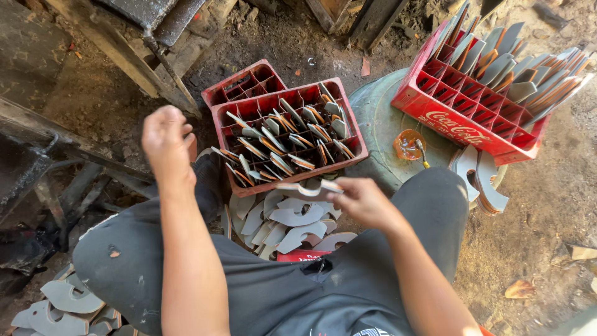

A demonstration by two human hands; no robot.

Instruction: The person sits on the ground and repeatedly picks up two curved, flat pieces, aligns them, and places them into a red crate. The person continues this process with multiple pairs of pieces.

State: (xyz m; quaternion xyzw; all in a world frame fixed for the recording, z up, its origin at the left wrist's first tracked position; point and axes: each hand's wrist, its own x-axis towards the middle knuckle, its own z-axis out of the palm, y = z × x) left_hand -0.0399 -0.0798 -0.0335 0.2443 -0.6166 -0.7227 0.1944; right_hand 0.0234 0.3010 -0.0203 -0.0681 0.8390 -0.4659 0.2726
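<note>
Dirt floor, dusty and littered, fills the head view; the red divided crate (289,134) sits centre, its cells stuffed with thin curved metal blades; the right hand (364,200) pinches a small stack of flat blade blanks (309,186) just before the crate's near rim; they look stiff, sharp-edged, weighty for their size, best gripped across the flats; the left hand (166,142), loosely curled, hovers beside the crate, seemingly empty; grey hooked blanks (292,221) lie heaped below it.

Matt grey metal blades (297,214) (edges rust-orange), glossy red plastic crate (287,134), rough dirt floor (547,205).
</note>
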